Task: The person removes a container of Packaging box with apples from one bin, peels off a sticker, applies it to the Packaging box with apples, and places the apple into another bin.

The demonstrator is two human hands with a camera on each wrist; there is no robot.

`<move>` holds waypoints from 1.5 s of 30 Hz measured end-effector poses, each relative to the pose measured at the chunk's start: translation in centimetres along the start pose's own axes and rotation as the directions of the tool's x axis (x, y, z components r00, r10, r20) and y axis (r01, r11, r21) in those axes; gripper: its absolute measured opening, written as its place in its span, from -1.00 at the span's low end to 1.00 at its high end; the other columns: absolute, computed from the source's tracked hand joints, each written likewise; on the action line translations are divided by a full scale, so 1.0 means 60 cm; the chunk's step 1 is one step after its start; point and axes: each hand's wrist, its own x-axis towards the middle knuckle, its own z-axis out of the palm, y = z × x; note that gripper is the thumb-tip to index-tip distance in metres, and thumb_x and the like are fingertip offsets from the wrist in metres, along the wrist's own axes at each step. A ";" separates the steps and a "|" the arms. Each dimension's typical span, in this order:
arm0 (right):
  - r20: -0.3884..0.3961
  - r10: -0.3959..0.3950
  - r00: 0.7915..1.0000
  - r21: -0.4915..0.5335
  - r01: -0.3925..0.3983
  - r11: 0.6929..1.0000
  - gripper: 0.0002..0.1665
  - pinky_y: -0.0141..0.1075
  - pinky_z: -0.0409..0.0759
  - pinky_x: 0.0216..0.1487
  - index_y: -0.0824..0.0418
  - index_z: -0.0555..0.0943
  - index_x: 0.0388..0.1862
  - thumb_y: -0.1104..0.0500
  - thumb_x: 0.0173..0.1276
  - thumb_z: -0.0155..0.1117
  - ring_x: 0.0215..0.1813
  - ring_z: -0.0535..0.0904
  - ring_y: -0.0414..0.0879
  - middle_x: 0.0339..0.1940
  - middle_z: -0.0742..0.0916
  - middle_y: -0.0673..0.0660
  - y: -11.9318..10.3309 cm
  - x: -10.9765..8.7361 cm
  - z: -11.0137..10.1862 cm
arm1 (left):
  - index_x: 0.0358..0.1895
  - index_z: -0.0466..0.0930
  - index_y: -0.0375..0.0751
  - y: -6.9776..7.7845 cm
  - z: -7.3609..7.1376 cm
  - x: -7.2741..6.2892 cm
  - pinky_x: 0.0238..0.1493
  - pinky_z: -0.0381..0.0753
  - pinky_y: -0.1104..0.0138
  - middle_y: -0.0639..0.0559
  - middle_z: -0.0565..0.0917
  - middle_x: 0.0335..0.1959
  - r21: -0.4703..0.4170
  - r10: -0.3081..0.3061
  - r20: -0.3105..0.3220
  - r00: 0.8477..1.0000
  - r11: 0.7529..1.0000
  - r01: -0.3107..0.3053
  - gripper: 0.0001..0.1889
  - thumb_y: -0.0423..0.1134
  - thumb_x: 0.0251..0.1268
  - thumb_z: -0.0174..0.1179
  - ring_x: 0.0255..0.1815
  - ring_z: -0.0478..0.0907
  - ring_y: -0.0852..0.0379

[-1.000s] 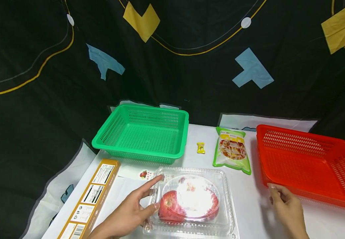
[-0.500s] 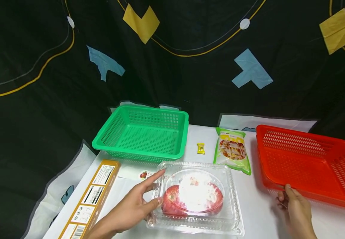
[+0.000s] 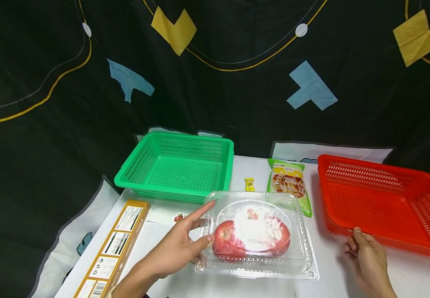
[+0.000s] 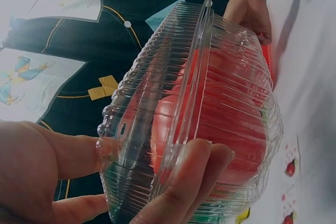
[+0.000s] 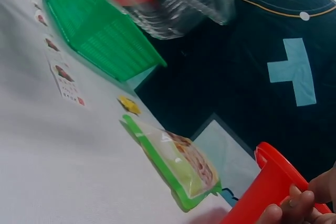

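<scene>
My left hand (image 3: 179, 250) grips the left edge of a clear plastic clamshell box (image 3: 300, 267), thumb in front and fingers spread along the side. Inside lie red apples (image 3: 225, 242), partly washed out by glare on the lid. The left wrist view shows the box (image 4: 239, 145) from its side, raised off the table. On the other side, my right hand (image 3: 369, 258) pinches the near rim of a red plastic basket (image 3: 367, 205). Only part of that hand and the basket rim (image 5: 281, 169) show in the right wrist view.
A green basket (image 3: 188, 171) stands at the back left. Behind the box lie a small yellow-wrapped candy (image 3: 249, 184) and a green-edged food packet (image 3: 289, 182), partly covered. A long orange-brown carton (image 3: 116, 244) lies at the left. A dark curtain (image 3: 218, 99) hangs behind the table.
My left hand has lifted the clamshell box and carried it rightward and away from me, now overlapping the packet. My right hand has slid right along the basket's near rim.
</scene>
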 end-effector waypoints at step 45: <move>-0.054 0.033 0.998 -0.045 -0.035 0.998 -0.60 -0.41 0.46 -0.49 0.16 0.51 -0.47 0.19 0.61 -0.12 -0.53 0.49 -0.21 -0.63 0.45 -0.04 -0.002 0.005 0.005 | 0.54 0.13 0.23 0.090 0.082 0.186 -0.53 0.66 0.21 -0.30 0.29 0.33 0.018 0.020 0.034 0.999 1.000 -0.021 -0.22 -0.41 0.34 0.18 -0.38 0.65 -0.08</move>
